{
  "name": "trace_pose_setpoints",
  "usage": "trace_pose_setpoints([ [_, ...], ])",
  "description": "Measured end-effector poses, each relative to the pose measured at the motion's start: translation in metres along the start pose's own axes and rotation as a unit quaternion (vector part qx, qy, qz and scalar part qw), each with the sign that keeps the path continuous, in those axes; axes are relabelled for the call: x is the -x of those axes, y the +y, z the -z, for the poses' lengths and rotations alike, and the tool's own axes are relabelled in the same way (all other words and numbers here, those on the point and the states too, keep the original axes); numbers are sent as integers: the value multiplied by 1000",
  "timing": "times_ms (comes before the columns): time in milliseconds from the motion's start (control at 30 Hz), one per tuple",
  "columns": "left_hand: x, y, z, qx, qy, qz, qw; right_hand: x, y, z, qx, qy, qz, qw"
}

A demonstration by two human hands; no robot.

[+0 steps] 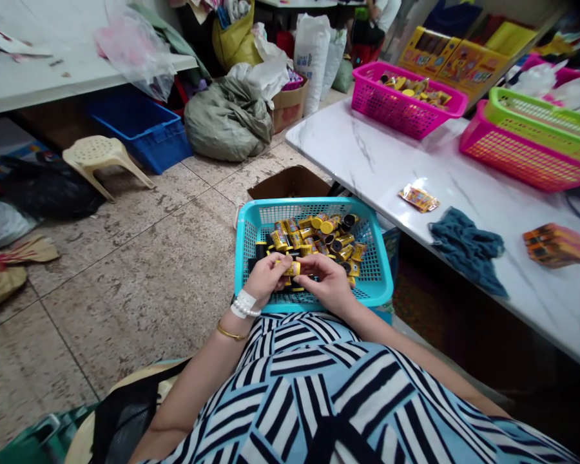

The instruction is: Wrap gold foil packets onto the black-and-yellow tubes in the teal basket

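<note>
Over a turquoise plastic basket point(385, 270) at my lap, my left hand point(267, 277) pinches a small yellow-labelled tube point(294, 268). Bracelets circle that wrist. My right hand point(327, 281) meets the tube from the other side, its thumb and fingertips closed at the tube's right end. Fingers cover part of the tube, so its ends are hard to make out. Beneath both hands lies a pile of yellow-and-black tubes point(294, 238), some showing yellow caps and others dark round ends.
To my right a white marbled table point(367, 174) carries a pink basket point(391, 109) of similar pieces, green-and-pink stacked baskets point(536, 148), a blue cloth point(466, 241) and orange packets point(555, 245). A cardboard box point(290, 180) stands behind my basket. A plastic stool point(99, 154) is left.
</note>
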State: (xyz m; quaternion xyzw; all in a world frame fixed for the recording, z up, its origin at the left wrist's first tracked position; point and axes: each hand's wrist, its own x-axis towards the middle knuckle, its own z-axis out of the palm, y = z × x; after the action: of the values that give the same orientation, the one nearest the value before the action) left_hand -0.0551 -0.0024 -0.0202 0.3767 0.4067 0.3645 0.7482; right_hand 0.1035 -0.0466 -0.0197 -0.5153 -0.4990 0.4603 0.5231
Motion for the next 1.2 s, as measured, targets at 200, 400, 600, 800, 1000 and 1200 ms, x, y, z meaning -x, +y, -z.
trace_pose_setpoints([
  [200,-3,-8,2,-145,24,-97,984,-3,0,-1,-84,-6,-153,985],
  [400,-2,-5,3,-141,-25,-105,984,-13,1,3,-180,-57,-273,943],
  [600,-6,-3,6,17,-5,13,1000,-9,0,4,-118,-21,-185,975],
  [800,-7,-9,6,-31,-2,-20,999,-6,-4,1,-86,-1,-135,987],
  [1000,-5,-8,4,-108,-26,-60,992,-8,3,2,-117,-3,-220,968],
  [1200,-8,-8,4,-37,-19,64,997,-8,-2,9,-73,-63,-190,977],
])
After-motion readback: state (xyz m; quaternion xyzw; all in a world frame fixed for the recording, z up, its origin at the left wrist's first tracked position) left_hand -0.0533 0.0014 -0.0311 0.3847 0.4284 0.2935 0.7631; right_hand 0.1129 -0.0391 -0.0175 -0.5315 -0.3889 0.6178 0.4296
